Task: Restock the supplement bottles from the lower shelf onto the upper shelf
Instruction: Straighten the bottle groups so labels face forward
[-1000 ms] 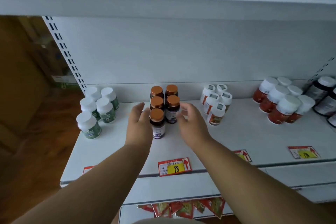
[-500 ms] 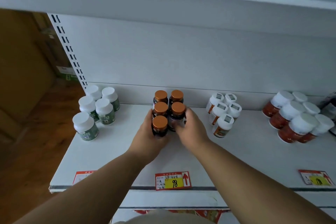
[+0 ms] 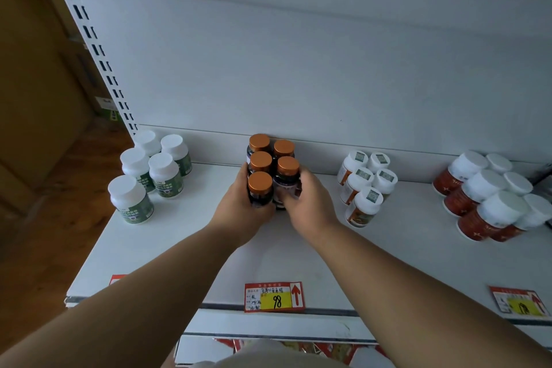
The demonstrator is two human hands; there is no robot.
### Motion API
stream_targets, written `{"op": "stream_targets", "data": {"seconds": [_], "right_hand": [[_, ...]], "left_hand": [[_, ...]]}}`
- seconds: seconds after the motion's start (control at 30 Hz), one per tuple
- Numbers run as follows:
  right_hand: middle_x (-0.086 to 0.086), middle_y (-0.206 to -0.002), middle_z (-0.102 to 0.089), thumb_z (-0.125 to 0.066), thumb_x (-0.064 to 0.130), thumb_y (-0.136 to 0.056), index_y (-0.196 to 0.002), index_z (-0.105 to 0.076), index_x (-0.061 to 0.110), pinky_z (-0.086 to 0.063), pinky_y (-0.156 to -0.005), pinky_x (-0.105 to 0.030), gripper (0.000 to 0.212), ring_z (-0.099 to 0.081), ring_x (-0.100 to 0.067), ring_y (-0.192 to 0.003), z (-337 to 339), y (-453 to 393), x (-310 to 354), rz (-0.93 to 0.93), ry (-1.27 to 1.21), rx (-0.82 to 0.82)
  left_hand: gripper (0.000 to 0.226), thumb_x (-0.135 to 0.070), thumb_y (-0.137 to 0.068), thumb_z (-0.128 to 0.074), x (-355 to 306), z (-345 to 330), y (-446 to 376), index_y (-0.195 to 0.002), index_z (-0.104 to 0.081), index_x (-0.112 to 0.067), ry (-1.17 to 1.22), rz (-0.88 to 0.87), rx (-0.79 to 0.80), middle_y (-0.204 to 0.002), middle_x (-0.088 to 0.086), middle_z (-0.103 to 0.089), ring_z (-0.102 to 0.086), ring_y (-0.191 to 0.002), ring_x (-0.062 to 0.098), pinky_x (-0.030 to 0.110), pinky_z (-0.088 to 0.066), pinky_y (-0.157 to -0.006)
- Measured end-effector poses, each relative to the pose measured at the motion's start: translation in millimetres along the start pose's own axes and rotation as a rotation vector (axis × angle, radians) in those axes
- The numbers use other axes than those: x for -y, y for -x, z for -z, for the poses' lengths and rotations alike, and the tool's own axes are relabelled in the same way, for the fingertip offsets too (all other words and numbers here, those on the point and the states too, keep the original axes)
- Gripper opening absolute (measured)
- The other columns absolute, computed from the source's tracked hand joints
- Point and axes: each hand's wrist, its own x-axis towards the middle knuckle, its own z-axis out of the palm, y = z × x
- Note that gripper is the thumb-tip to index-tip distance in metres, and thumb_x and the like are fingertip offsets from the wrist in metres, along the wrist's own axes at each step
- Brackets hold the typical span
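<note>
Several dark supplement bottles with copper caps [image 3: 270, 163] stand in two rows on the white shelf [image 3: 185, 236], against its back wall. My left hand [image 3: 239, 215] grips the front left bottle [image 3: 260, 190] round its body. My right hand [image 3: 310, 206] grips the front right bottle [image 3: 287, 179]. Both bottles stand upright on the shelf, touching each other. My fingers hide their lower labels.
Green-labelled white-capped bottles [image 3: 149, 170] stand at the left, orange-labelled white bottles [image 3: 366, 185] to the right, red bottles [image 3: 490, 197] at far right. A red and yellow price tag [image 3: 274, 297] marks the shelf's front edge. A slotted upright [image 3: 98, 57] rises at left.
Both hands have moved from open beside the front bottles to closing round them. The view has tilted down and come closer to the shelf.
</note>
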Motion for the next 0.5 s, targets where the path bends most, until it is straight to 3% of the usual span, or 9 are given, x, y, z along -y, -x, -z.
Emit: {"op": "stream_targets", "data": {"seconds": [0.23, 0.5], "right_hand": [[0.002, -0.113, -0.057, -0.073, 0.037, -0.085, -0.117, -0.059, 0.031, -0.053, -0.083, -0.034, 0.035, -0.059, -0.008, -0.097, -5, -5, -16, 0.028, 0.051, -0.053], [0.003, -0.106, -0.066, -0.073, 0.039, -0.082, -0.11, -0.062, 0.027, -0.054, -0.079, -0.037, 0.032, -0.063, -0.014, -0.096, -6, -9, -14, 0.018, 0.033, -0.068]], "left_hand": [[0.065, -0.015, -0.076, -0.073, 8, 1, 1, -0.128, -0.048, -0.045, -0.003, 0.005, -0.021, -0.111, -0.021, -0.067, -0.063, -0.102, 0.001, 0.028, -0.052, -0.085], [0.066, -0.012, -0.077, -0.073, 9, 11, 4, -0.132, -0.048, -0.037, -0.063, 0.012, 0.008, -0.111, -0.018, -0.065, -0.061, -0.101, 0.004, 0.014, -0.042, -0.072]]}}
